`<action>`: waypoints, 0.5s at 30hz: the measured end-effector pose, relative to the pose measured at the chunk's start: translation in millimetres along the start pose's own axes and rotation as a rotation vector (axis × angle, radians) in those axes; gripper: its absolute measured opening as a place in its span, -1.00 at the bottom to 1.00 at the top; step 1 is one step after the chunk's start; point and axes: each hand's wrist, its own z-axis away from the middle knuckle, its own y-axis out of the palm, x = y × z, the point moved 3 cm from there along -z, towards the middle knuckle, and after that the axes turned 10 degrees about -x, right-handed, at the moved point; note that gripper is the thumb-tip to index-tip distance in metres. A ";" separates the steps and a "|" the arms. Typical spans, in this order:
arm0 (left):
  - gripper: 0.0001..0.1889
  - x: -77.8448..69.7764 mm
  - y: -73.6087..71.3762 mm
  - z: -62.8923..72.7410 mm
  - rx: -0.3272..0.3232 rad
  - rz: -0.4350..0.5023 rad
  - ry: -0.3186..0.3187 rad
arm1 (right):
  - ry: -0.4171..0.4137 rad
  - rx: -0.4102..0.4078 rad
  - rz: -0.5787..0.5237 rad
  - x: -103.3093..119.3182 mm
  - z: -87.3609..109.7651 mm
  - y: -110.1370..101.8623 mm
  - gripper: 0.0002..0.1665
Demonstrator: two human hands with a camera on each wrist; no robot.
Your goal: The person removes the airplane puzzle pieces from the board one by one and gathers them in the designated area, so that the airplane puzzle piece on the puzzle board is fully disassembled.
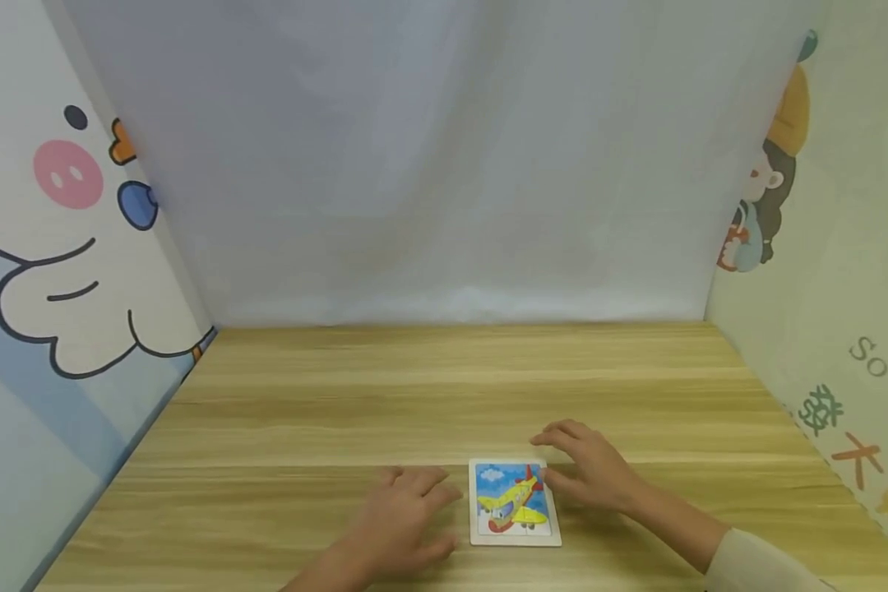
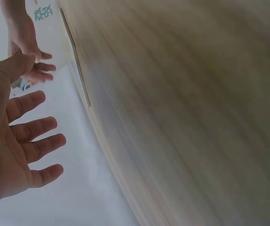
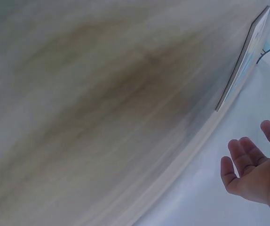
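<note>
A small framed puzzle board with a yellow cartoon airplane on blue sky lies flat on the wooden table, near the front edge. My left hand rests palm down just left of it, fingers spread and relaxed. My right hand hovers at the board's right upper edge with loosely bent fingers; whether it touches the board is unclear. In the left wrist view my left hand is open, with the board's edge and the other hand beyond. The right wrist view shows spread fingers and the board's edge.
A plain white backdrop closes the back of the table. Cartoon-printed panels stand on the left and right sides. The wooden surface stretches bare behind the board.
</note>
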 end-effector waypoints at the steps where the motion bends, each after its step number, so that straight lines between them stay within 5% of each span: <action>1: -0.50 -1.3 1.4 -1.0 0.004 0.003 0.004 | 0.003 0.003 -0.012 0.0 -0.3 0.9 -0.57; 9: -0.51 -12.0 10.6 -8.4 0.007 0.022 0.082 | 0.006 0.101 -0.088 1.3 -7.2 11.3 -0.61; 15: -0.51 -22.4 16.8 -14.9 0.055 0.017 0.159 | 0.086 0.210 -0.164 3.3 -13.4 21.3 -0.61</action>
